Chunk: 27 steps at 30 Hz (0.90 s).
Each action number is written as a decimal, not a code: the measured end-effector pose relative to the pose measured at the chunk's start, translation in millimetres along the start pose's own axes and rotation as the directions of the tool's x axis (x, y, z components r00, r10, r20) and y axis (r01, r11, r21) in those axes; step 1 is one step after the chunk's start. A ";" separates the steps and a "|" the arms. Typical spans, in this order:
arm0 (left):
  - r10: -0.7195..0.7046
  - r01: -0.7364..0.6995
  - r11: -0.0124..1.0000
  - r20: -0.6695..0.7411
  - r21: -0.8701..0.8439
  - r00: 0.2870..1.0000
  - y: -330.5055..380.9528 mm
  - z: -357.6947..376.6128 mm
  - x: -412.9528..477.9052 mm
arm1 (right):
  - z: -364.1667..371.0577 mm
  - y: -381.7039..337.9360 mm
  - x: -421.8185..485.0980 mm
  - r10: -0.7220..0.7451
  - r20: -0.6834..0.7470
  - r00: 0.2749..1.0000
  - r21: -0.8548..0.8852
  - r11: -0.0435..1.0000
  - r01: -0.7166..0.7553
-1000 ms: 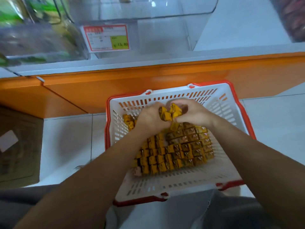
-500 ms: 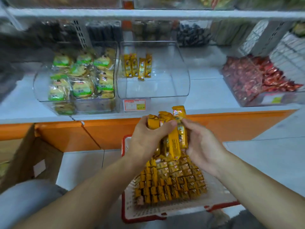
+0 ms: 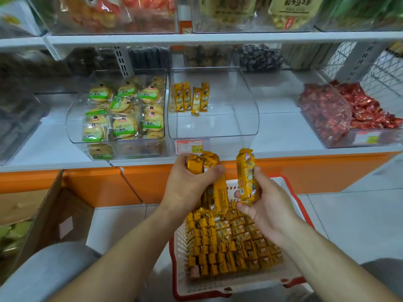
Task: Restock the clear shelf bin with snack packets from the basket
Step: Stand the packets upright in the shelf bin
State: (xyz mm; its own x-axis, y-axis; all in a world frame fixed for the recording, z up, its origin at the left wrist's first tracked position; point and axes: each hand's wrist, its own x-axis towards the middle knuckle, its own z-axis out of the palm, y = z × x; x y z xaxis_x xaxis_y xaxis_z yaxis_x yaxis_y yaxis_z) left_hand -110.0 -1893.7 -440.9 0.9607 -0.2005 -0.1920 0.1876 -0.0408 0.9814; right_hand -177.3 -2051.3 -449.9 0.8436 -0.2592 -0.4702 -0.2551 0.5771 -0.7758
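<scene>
Left hand (image 3: 187,184) grips a bunch of packets (image 3: 214,188); right hand (image 3: 265,201) holds one packet (image 3: 247,176), above the basket (image 3: 292,186), near the bin (image 3: 239,118).

I see dim, even indoor light; soft blur on the top shelf (image 3: 196,38); wide-angle bending at the edges.

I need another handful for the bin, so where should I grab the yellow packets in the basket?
From above: the yellow packets stand on end in tight rows in the basket, so only their top ends show. I'd grip across the top ends of one row.
</scene>
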 end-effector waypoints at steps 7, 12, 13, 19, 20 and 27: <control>0.257 -0.239 0.955 -0.084 0.175 0.963 46.2 -28.3 41.1 | 18.7 -63.8 30.2 -0.452 0.060 0.890 -0.474 0.772 0.424; 0.374 -0.315 0.900 -0.163 0.300 0.913 58.5 -55.8 83.7 | 63.7 -107.7 106.9 -0.631 0.033 0.775 -0.588 0.615 0.526; 0.371 -0.312 0.903 -0.170 0.297 0.913 56.1 -60.6 90.4 | 73.5 -111.0 125.3 -0.653 0.050 0.755 -0.607 0.581 0.543; 0.325 -0.266 0.930 -0.229 0.254 0.918 48.7 -76.5 120.9 | 108.5 -114.4 240.8 -0.662 0.224 0.715 -0.774 0.326 0.543; 0.321 -0.265 0.934 -0.238 0.240 0.917 47.2 -77.4 124.0 | 110.0 -115.5 260.3 -0.647 0.204 0.735 -0.814 0.305 0.494; 0.266 -0.239 0.962 -0.251 0.133 0.931 44.6 -77.9 136.3 | 111.3 -122.2 342.7 -0.553 0.053 0.832 -0.965 0.188 0.186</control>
State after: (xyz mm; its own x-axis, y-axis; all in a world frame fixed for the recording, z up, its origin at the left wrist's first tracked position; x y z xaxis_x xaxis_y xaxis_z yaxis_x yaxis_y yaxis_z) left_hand 45.2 -1846.5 -423.2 0.9954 0.0486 0.0829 -0.0765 -0.1215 0.9896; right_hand 195.5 -2124.5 -469.4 0.8675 -0.4939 0.0600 -0.3469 -0.6869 -0.6387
